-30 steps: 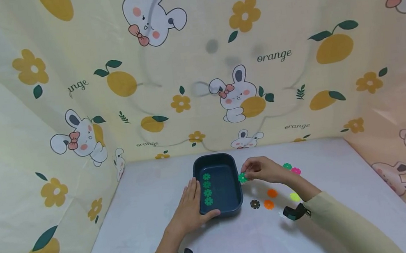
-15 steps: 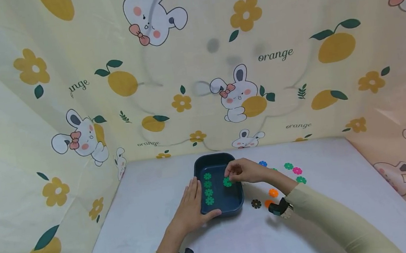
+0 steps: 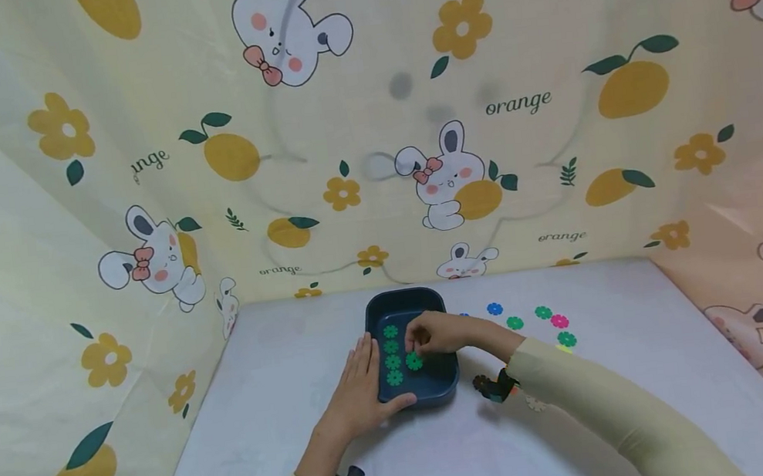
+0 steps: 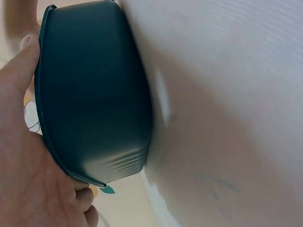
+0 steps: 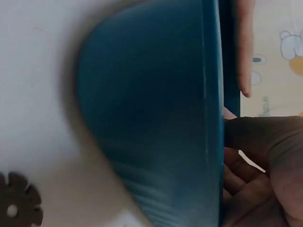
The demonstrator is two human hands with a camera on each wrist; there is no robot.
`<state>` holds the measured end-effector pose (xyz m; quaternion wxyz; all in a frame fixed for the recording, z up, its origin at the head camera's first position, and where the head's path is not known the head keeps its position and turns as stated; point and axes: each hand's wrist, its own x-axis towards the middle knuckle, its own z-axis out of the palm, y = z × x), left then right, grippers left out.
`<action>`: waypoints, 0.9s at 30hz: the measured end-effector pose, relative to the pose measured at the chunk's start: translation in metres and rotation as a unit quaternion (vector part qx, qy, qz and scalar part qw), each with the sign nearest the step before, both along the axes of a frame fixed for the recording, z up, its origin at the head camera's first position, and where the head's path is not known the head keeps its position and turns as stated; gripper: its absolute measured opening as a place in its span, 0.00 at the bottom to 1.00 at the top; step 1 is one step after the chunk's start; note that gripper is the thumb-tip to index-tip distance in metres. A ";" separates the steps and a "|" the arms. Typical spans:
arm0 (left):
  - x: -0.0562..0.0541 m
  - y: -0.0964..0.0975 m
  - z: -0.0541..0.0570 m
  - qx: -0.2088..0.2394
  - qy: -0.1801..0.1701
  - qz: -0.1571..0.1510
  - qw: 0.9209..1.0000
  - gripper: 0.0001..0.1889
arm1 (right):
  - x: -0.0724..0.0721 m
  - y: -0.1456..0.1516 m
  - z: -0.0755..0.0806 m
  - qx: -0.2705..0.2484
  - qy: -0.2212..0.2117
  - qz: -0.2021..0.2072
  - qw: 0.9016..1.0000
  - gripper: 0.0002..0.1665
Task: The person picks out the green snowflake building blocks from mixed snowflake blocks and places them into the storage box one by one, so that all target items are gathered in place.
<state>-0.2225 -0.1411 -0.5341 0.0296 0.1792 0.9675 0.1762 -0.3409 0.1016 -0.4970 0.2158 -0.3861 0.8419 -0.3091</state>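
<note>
A dark blue-green rectangular tub [image 3: 438, 375] stands on the white table. My left hand [image 3: 353, 400] rests along its left rim, fingers straight and thumb spread over the near edge. In the left wrist view the thumb and palm lie against the rim of the tub [image 4: 90, 90]. Over the inside of the tub, my right hand [image 3: 442, 332] pinches a green notched flower disc [image 3: 414, 361] at its fingertips. Left of it, several like green discs [image 3: 391, 347] form a column on the tub's floor. In the right wrist view the tub wall hides the pinched disc from sight.
Loose discs lie right of the tub: blue [image 3: 494, 308], green [image 3: 543, 312], pink [image 3: 559, 321] and others. A dark disc [image 5: 18, 201] lies beside the tub in the right wrist view. The right forearm covers part of this group. A printed cloth [image 3: 341, 118] hangs behind.
My right hand has carried the green disc leftward from outside the tub's right rim to over its inside, beside the column. The left hand stays on the rim.
</note>
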 end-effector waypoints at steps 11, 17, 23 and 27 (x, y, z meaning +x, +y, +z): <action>-0.001 -0.001 0.000 -0.006 -0.003 -0.004 1.000 0.67 | -0.002 -0.017 -0.006 0.078 -0.038 -0.003 0.996 0.08; 0.000 0.000 0.000 0.004 -0.004 -0.008 1.000 0.66 | 0.001 -0.021 -0.005 0.090 -0.046 0.002 0.995 0.07; 0.000 0.000 0.001 -0.001 -0.001 -0.005 1.000 0.67 | -0.001 -0.019 -0.007 0.085 -0.022 -0.008 0.996 0.07; -0.001 -0.001 0.001 -0.011 -0.006 -0.004 1.000 0.67 | 0.000 -0.015 -0.006 0.052 -0.004 -0.008 0.999 0.07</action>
